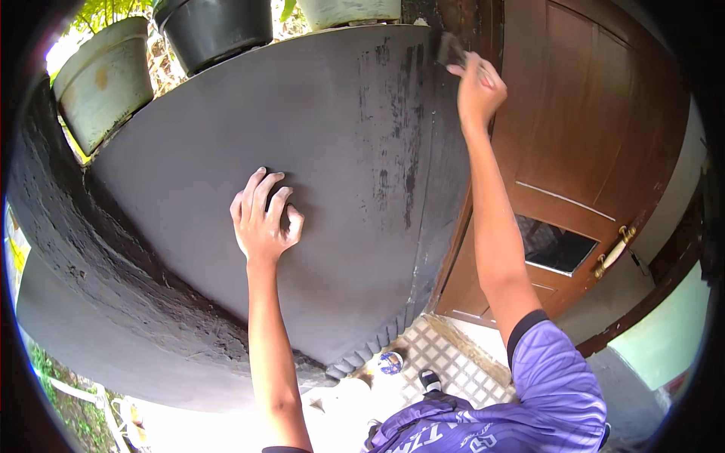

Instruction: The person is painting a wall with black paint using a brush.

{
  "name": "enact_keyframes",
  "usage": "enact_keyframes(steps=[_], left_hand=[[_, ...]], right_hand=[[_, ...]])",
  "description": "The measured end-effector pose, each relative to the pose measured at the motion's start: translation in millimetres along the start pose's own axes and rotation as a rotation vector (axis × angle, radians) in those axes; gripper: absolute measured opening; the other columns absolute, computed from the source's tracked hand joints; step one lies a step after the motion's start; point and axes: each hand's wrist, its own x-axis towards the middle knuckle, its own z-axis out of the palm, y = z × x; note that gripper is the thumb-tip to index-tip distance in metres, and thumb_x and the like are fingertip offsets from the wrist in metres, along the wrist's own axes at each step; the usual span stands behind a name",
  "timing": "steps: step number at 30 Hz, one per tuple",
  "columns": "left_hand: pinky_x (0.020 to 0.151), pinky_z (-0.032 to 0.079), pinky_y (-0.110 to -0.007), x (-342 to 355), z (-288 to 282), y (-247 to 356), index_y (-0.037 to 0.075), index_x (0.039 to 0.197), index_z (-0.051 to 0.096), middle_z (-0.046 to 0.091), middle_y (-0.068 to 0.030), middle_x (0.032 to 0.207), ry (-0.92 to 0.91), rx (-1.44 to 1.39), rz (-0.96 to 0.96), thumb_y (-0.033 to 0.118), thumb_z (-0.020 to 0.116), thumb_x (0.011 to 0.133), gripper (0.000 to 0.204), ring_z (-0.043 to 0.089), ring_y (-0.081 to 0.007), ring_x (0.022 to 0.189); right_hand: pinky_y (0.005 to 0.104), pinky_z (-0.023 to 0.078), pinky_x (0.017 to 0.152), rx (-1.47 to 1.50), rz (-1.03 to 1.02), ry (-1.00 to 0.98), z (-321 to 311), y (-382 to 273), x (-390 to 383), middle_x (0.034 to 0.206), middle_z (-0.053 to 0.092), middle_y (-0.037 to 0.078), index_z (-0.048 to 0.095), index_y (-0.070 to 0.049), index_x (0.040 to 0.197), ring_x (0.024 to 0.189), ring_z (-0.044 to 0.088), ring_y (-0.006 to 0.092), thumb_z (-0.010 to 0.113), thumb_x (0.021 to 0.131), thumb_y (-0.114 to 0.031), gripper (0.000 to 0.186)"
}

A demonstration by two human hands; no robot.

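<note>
A dark grey wall panel (325,98) fills the middle, with streaky darker paint marks down its right side. My right hand (482,92) is raised to the panel's upper right corner, fingers closed round a paintbrush (451,50). The brush's dark bristles are at the corner beside a dark wooden post; motion blurs them a little. Lower and to the left, my left hand (264,214) is at the panel, fingers apart and bent, holding nothing. Its fingertips seem to rest on the surface.
Potted plants in a pale pot (106,83) and a black pot (214,30) stand along the top ledge. Right of the panel is a brown wooden door (574,113) with a brass handle (615,253). A paint can (390,363) stands on the tiled floor (453,362) below.
</note>
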Motion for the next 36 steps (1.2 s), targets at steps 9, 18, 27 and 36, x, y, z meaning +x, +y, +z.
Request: enact_keyframes(steps=[9, 18, 27, 36], left_hand=[[0.096, 0.036, -0.037, 1, -4, -2, 0.014, 0.096, 0.061, 0.066, -0.0004, 0.108, 0.008, 0.006, 0.006, 0.014, 0.059, 0.069, 0.027, 0.059, -0.0238, 0.116], [0.096, 0.035, -0.037, 3, -2, 1, 0.012, 0.101, 0.059, 0.066, -0.0007, 0.108, 0.013, 0.033, -0.014, 0.019, 0.058, 0.073, 0.029, 0.06, -0.0241, 0.115], [0.095, 0.034, -0.037, 0, 2, 0, 0.011, 0.095, 0.06, 0.069, -0.0013, 0.098, 0.025, 0.051, -0.003, 0.019, 0.058, 0.071, 0.025, 0.062, -0.0273, 0.113], [0.091, 0.035, -0.035, 6, 4, 6, 0.015, 0.089, 0.061, 0.068, 0.0027, 0.095, 0.045, 0.095, 0.0, 0.021, 0.057, 0.071, 0.019, 0.062, -0.0234, 0.109]], right_hand=[[0.027, 0.046, 0.041, 0.42, -0.138, -0.291, 35, -50, -22, 0.069, 0.066, 0.01, 0.065, 0.007, 0.072, 0.046, 0.061, 0.0168, 0.059, 0.095, -0.012, 0.03], [0.0301, 0.043, 0.039, 0.031, -0.277, -0.019, 31, 13, 52, 0.054, 0.056, 0.006, 0.059, 0.0, 0.062, 0.04, 0.058, 0.016, 0.061, 0.091, -0.011, 0.031], [0.0257, 0.047, 0.041, 0.588, 0.016, -0.462, 27, -37, -2, 0.074, 0.07, 0.013, 0.065, 0.007, 0.075, 0.044, 0.06, 0.0136, 0.06, 0.096, -0.012, 0.028], [0.0242, 0.047, 0.044, 0.16, -0.174, -0.198, -29, 50, 0, 0.066, 0.065, 0.009, 0.066, 0.007, 0.08, 0.05, 0.062, 0.0125, 0.06, 0.096, -0.008, 0.022]])
